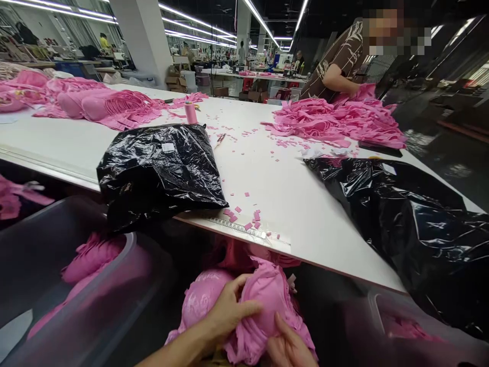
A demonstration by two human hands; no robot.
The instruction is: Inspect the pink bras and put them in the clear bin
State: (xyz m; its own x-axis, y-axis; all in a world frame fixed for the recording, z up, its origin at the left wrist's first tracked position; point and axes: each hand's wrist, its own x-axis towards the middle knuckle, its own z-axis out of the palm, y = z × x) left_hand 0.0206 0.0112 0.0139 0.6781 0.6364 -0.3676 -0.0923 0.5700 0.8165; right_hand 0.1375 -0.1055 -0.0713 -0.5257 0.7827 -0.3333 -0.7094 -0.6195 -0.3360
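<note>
A stack of pink bras (265,300) lies low in front of me, below the table's front edge. My left hand (233,306) grips the stack from the left, its thumb across a cup and its fingers behind the edge. On the lower right, my right hand (288,341) holds the same stack, with its thumb on the fabric and part of the hand cut off by the frame. Another pink bra cup (206,293) with a pale lace pattern sits left of my left hand.
A white table (267,178) carries black plastic bags (164,171), pink scraps, a thread spool (190,112), a tape measure (237,226) and pink bra piles (103,104). Across it, a person (340,66) handles pink straps (324,120). Grey bins (133,260) stand at lower left and right.
</note>
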